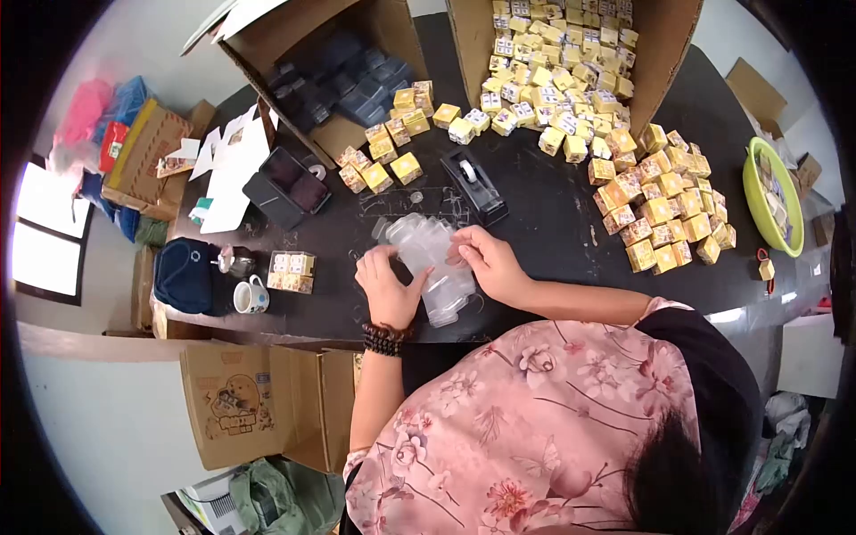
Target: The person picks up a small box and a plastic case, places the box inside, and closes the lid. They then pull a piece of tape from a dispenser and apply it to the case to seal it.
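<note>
Flat, clear plastic pieces with tabbed edges (448, 283) lie on the black table in front of me, between my hands. My left hand (390, 287) touches their left edge, with its thumb and fingers spread apart. On the right, my right hand (486, 260) has its thumb and index finger close together at the upper right edge of the plastic. A black tape dispenser (481, 192) stands just beyond the plastic. Small yellow boxes (377, 177) sit in a loose group beyond and left of it.
An open carton (655, 85) spills many small yellow boxes; more are heaped (664, 209) at right. Another carton (254, 67) holds clear plastic pieces. A green basket (752, 201), a mug (251, 295), a clear pack of boxes (292, 272) and a dark tablet (290, 187) stand around.
</note>
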Available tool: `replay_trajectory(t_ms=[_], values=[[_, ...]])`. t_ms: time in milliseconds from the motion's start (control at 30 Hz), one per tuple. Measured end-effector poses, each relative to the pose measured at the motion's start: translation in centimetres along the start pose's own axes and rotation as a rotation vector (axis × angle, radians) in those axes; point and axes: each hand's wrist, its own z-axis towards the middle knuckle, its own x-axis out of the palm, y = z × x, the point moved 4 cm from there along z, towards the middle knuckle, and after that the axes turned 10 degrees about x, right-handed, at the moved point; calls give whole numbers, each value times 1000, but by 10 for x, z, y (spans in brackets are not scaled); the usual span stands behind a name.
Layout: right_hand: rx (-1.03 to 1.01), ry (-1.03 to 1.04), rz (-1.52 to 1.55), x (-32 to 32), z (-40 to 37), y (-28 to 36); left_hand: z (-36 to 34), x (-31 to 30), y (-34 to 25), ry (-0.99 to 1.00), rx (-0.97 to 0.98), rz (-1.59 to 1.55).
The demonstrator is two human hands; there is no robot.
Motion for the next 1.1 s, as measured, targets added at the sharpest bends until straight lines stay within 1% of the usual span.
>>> replay_trajectory(t_ms=[33, 67, 100, 133, 167, 200, 233, 267, 300, 333, 367, 400, 433, 467, 500, 533, 567, 600, 633, 667, 700, 733, 767, 800, 833, 867, 900, 967, 1000, 1033, 1067, 1100], values=[[-6, -14, 5, -3, -6, 5, -4, -6, -5, 67, -6, -35], [-130, 50, -84, -2, -12, 12, -8, -14, -12, 134, -14, -68], [-252, 113, -175, 0, -19, 20, -8, -25, -27, 142, 60, -135], [-237, 159, -257, 1, -26, 29, -11, -32, -36, 134, -23, -286], [-184, 284, -275, 1, -28, 29, -16, -35, -41, 122, -106, -434], [-131, 411, -293, 3, -29, 29, -26, -36, -37, 160, -187, -554], [207, 713, -564, 1, -25, 41, -37, -37, -37, 196, -235, -660], [198, 711, -563, -2, -20, 39, -43, -37, -37, 230, -282, -765], [425, 858, -291, -2, -22, 28, -38, -47, -53, 321, -283, -767], [652, 989, -3, 0, -28, 21, -34, -53, -65, 372, -258, -842], [810, 1108, 122, 2, -32, 19, -32, -54, -73, 423, -233, -916], [798, 1181, 134, 6, -33, 13, -33, -47, -69, 497, -133, -893], [781, 1257, 139, 11, -32, 10, -36, -48, -69, 559, -115, -934], [752, 1289, 142, 14, -31, 8, -38, -50, -70, 624, -101, -976], [748, 1295, 142, 17, -29, 8, -37, -51, -73, 587, 48, -999], [659, 1275, -75, 17, -25, 4, -40, -49, -73, 586, 43, -995], [566, 1247, -289, 18, -21, 1, -47, -43, -71, 680, -28, -940], [565, 1257, -288, 20, -18, 10, -56, -39, -66, 772, -102, -883], [444, 1282, -445, 22, -14, 27, -68, -34, -58, 832, -228, -867], [316, 1299, -599, 24, -6, 37, -75, -35, -57, 828, -239, -863], [225, 1202, -528, 28, 19, 23, -80, -36, -58, 731, -381, -1049], [-48, 893, -642, 26, 48, 36, -85, -36, -57, 620, -520, -1230], [-341, 554, -779, 26, 81, 41, -92, -34, -55, 638, -539, -1346], [-353, 258, -853, 24, 120, 32, -104, -29, -49, 630, -544, -1341], [-365, 92, -954, 25, 152, 34, -119, -21, -45, 638, -575, -1445], [-369, 2, -1048, 25, 186, 20, -126, -17, -45, 642, -606, -1549], [-347, -44, -1183, 26, 213, 7, -126, -18, -51, 644, -673, -1604], [-293, 36, -1241, 27, 245, -14, -120, -30, -51, 582, -671, -1550], [-255, 90, -1265, 28, 249, -16, -117, -37, -49, 544, -665, -1503], [-275, 102, -1309, 29, 241, -3, -116, -46, -48, 528, -727, -1559], [-293, 115, -1355, 30, 232, 11, -117, -54, -38, 367, -758, -1500], [-198, 151, -1110, 31, 204, 40, -115, -63, -31, 204, -783, -1436]])
